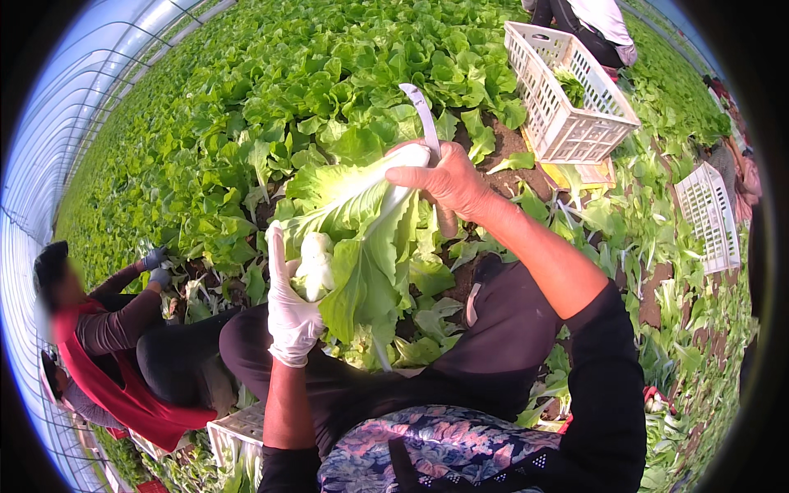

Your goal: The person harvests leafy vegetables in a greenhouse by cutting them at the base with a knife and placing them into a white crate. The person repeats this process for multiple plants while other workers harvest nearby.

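Note:
In front of my lap, my bare right hand (459,179) grips a knife whose curved blade (422,111) points up and away from me. Its wooden handle (446,222) shows below the palm. The same hand pinches the white stem end of a leafy cabbage-like green (363,209) between thumb and fingers, its leaves hanging toward my left. My left hand (293,317), in a thin white glove, holds a second leafy green by its pale white base (316,265), index finger extended upward. The hanging leaves partly hide this second green.
Dense leafy greens (382,55) grow ahead. A white plastic crate (548,92) holding some greens stands front right, near a crouching person (595,31); another crate (709,215) is far right. Close on my left sits a co-worker in red (117,351). Loose leaves (431,320) litter the soil.

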### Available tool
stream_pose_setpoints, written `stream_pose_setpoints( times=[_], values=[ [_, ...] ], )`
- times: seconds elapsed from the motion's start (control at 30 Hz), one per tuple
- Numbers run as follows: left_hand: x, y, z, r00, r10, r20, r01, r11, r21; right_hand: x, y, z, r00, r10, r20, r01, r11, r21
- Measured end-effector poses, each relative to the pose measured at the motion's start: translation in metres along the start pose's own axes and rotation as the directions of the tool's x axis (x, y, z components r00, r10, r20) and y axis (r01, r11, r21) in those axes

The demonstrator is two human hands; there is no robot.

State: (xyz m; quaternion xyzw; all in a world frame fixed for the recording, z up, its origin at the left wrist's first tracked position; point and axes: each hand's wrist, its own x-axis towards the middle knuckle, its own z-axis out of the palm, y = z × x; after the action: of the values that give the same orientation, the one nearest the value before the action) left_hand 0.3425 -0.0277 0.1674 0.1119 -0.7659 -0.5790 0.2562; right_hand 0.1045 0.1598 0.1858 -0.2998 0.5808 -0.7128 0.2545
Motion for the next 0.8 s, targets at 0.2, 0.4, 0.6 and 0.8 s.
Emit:
stream_pose_setpoints(
  times=[0.2, 0.4, 0.6, 0.8],
  values=[
    [0.013, 0.039, -0.045, 0.951, -0.303, -0.058, 0.289, 0.939, -0.185, 0.01, 0.012, -0.037, 0.972, -0.102, -0.211, -0.065, 0.747, -0.661],
    [0.027, 0.036, 0.017, 0.928, -0.234, 0.289, 0.273, 0.957, -0.101, 0.003, 0.029, 0.013, 0.993, 0.116, -0.025, -0.119, 0.962, -0.247],
    [0.051, 0.033, 0.032, 0.921, 0.167, 0.353, -0.297, 0.887, 0.355, -0.018, 0.022, 0.046, 0.99, 0.142, 0.004, -0.14, 0.983, -0.121],
    [0.054, 0.003, 0.067, 0.916, -0.043, 0.399, 0.137, 0.968, -0.21, -0.014, 0.024, 0.045, 0.996, 0.056, -0.064, -0.069, 0.976, -0.207]
  ],
)
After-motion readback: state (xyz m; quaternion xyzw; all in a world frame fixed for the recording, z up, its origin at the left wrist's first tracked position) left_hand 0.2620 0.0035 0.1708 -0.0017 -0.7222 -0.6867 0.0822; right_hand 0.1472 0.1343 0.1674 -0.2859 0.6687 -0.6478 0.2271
